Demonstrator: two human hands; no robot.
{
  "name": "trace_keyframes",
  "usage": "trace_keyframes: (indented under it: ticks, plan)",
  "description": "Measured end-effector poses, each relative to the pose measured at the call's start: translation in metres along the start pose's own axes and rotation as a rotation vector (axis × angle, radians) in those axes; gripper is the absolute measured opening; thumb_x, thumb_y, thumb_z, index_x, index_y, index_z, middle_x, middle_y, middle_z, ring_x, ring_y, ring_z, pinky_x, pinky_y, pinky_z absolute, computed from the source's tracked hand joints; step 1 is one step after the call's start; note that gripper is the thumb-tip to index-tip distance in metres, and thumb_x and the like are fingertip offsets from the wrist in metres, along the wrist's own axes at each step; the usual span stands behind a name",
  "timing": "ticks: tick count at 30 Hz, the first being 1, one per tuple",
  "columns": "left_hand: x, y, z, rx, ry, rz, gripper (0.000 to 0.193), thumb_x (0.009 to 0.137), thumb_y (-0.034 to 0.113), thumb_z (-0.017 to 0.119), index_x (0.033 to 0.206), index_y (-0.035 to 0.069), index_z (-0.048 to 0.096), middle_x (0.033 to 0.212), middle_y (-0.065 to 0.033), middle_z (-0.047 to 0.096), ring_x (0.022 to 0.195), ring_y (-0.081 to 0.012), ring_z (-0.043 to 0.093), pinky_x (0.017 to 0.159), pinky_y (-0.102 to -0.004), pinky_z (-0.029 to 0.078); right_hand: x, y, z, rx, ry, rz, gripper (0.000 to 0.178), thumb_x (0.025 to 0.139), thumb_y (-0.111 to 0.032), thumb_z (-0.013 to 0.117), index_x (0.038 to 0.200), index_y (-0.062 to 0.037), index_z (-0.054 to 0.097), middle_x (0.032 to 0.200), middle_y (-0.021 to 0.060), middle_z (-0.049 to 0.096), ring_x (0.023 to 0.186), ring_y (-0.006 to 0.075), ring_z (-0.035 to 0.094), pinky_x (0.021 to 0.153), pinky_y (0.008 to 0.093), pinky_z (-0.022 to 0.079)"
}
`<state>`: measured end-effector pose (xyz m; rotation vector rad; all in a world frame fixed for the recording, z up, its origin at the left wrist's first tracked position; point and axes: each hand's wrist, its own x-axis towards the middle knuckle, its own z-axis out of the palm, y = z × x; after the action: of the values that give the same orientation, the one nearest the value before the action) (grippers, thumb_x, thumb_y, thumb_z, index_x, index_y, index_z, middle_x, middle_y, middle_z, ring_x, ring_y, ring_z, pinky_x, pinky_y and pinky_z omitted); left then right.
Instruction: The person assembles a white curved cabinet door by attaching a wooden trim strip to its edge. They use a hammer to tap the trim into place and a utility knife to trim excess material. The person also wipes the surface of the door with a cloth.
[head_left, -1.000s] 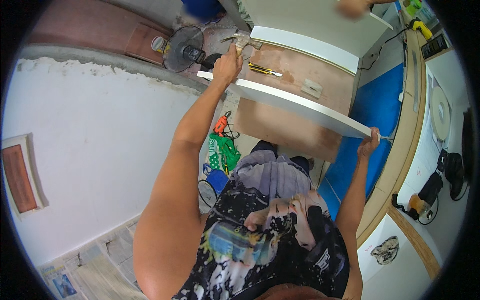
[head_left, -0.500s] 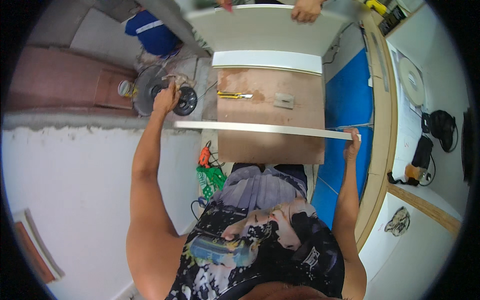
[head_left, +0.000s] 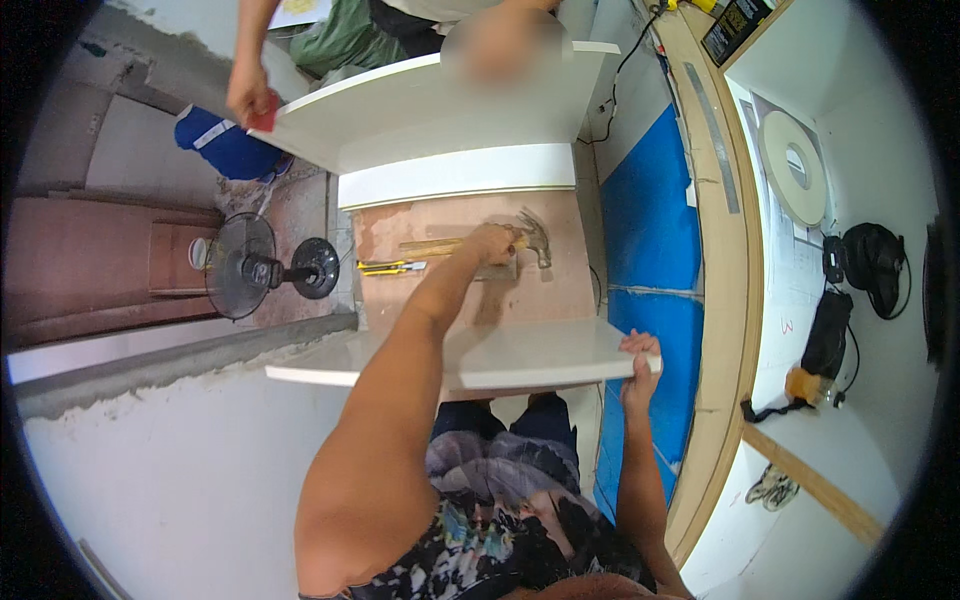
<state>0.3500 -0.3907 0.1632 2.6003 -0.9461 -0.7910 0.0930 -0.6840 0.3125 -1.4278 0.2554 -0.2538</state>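
Observation:
My left hand point(head_left: 490, 244) is closed round a claw hammer point(head_left: 537, 240), close to its metal head, over a brown board point(head_left: 545, 300). The wooden handle points left. My right hand point(head_left: 640, 362) grips the right end of a white panel point(head_left: 520, 357) that stands along the board's near side. Left of the hammer lies a yellow utility knife point(head_left: 392, 267). A small grey plate point(head_left: 508, 270) sits under my left hand, partly hidden by it. At the board's far side are a white strip point(head_left: 460, 178) and a second upright white panel point(head_left: 400, 115).
Across from me, a co-worker's hand point(head_left: 252, 98) holds something red at the far panel's left end. A black fan point(head_left: 316, 268) is on the left. Blue sheeting point(head_left: 650, 230) and a wood-edged white cabinet point(head_left: 745, 330) flank the right. A blue bundle point(head_left: 225, 145) lies far left.
My left hand has moved from beside the fan to above the board, now with the hammer in it. The near panel shows more of its face. The co-worker leans further into view.

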Motion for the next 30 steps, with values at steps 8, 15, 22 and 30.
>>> trace_keyframes:
  ticks: [8, 15, 22, 30]
  plan:
    - [0.055, -0.008, 0.027, 0.249, 0.138, -0.145, 0.049, 0.086, 0.020, 0.064, 0.134, 0.016, 0.054, 0.129, -0.0071, 0.061, 0.124, -0.0260, 0.055, 0.104, -0.0527, 0.039, 0.004, -0.009, 0.002, -0.016, -0.024, 0.049, 0.050, 0.079, -0.056, 0.066, 0.085, -0.0085, 0.052, 0.086, 0.0069, 0.056, 0.092, 0.0222, 0.054, 0.113, 0.0475, 0.027]
    - [-0.168, -0.100, -0.007, -0.078, 0.000, -0.264, 0.048, 0.087, 0.042, 0.062, 0.115, 0.005, 0.068, 0.119, -0.0208, 0.065, 0.107, -0.0368, 0.064, 0.092, -0.0471, 0.051, 0.009, -0.015, -0.008, 0.009, -0.197, 0.042, 0.055, 0.090, -0.061, 0.049, 0.090, -0.0056, 0.054, 0.107, 0.0145, 0.059, 0.114, 0.0294, 0.052, 0.115, 0.0485, 0.025]
    - [-0.409, -0.114, -0.079, -0.323, -0.915, -1.087, 0.068, 0.086, 0.064, 0.061, 0.124, 0.007, 0.067, 0.131, -0.0133, 0.064, 0.117, -0.0273, 0.062, 0.101, -0.0420, 0.046, 0.017, -0.022, -0.047, 0.520, -0.311, 0.832, 0.068, 0.099, -0.047, 0.045, 0.142, 0.0047, 0.039, 0.142, 0.0124, 0.048, 0.127, 0.0236, 0.048, 0.111, 0.0331, 0.034]
    - [-0.483, -0.109, 0.031, -1.569, -0.527, -1.119, 0.054, 0.090, 0.032, 0.072, 0.131, 0.000, 0.057, 0.123, -0.0136, 0.066, 0.110, -0.0262, 0.065, 0.094, -0.0411, 0.053, 0.039, 0.003, -0.048, -0.280, -0.595, 1.227, 0.068, 0.093, -0.032, 0.062, 0.145, 0.0050, 0.039, 0.136, 0.0222, 0.054, 0.118, 0.0292, 0.059, 0.099, 0.0408, 0.049]
